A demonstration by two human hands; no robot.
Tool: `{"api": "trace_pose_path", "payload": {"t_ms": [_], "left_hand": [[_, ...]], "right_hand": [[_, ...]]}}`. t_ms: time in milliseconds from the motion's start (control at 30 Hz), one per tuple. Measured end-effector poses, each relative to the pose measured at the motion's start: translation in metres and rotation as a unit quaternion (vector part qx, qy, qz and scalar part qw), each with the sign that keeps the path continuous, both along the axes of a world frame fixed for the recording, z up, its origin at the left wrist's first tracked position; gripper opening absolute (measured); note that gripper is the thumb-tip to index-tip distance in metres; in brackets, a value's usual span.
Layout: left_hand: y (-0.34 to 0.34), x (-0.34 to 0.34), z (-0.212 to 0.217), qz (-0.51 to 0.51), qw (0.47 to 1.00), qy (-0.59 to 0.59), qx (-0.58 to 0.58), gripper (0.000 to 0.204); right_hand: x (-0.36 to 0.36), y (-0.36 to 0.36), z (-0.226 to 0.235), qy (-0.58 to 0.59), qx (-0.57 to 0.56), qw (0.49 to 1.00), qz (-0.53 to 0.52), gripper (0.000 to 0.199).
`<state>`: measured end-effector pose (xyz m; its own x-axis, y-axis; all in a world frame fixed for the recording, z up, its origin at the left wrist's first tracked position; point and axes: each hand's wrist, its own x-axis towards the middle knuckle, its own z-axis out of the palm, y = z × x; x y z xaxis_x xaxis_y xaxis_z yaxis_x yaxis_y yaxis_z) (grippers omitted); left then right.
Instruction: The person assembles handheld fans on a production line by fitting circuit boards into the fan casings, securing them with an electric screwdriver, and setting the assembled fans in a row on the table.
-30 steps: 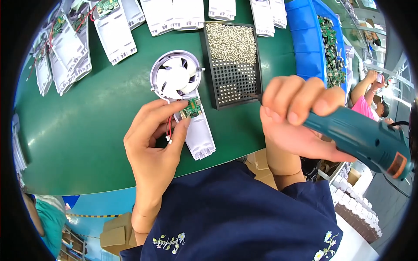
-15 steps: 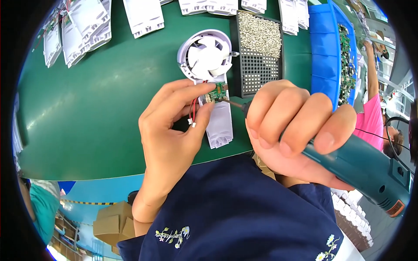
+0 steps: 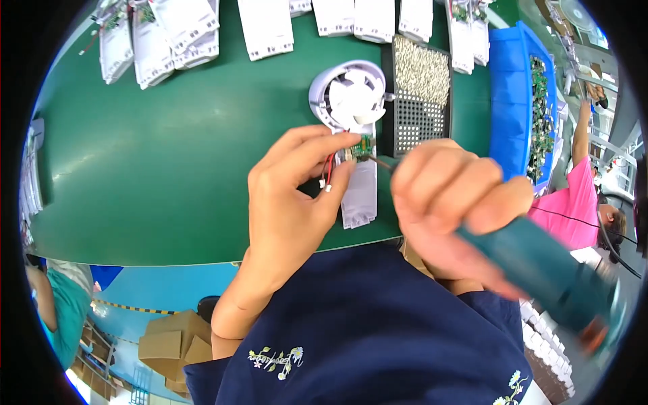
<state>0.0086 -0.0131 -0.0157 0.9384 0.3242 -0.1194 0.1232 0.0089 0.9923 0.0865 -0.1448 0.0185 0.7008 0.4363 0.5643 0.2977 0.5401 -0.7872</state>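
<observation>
My left hand pinches a small green circuit board between thumb and fingers, over the white plastic fan housing. Red and black wires with white plugs hang beside the thumb. The housing's round end holds a white fan, and its flat handle points toward me. My right hand is wrapped round a dark teal electric screwdriver, blurred by motion. The thin bit reaches to the board's right edge; whether it touches a screw I cannot tell.
A black screw tray, with loose screws heaped at its far end, lies right of the fan. Beyond it stands a blue bin of circuit boards. White housings line the table's far side. A person in pink is at the right.
The table, fan housing and left hand have shifted rightward in the picture as the view moved. The screwdriver's rear end has swung slightly, and its bit still points at the board.
</observation>
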Motion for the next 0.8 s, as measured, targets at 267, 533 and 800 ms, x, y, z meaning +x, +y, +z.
{"api": "trace_pose_path", "payload": {"t_ms": [267,533,800], "left_hand": [[0.01,-0.004,0.013,-0.02,1.0,-0.017,-0.011,0.031],[0.002,-0.019,0.015,-0.017,0.996,-0.082,-0.017,0.034],[0.002,-0.009,0.015,-0.046,0.996,-0.081,0.004,0.033]], "right_hand": [[-0.027,-0.037,0.019,0.317,-0.285,0.884,-0.19,0.035],[-0.042,-0.032,0.003,0.431,-0.224,0.871,-0.074,0.036],[-0.034,-0.039,0.01,0.471,-0.271,0.835,-0.082,0.027]]}}
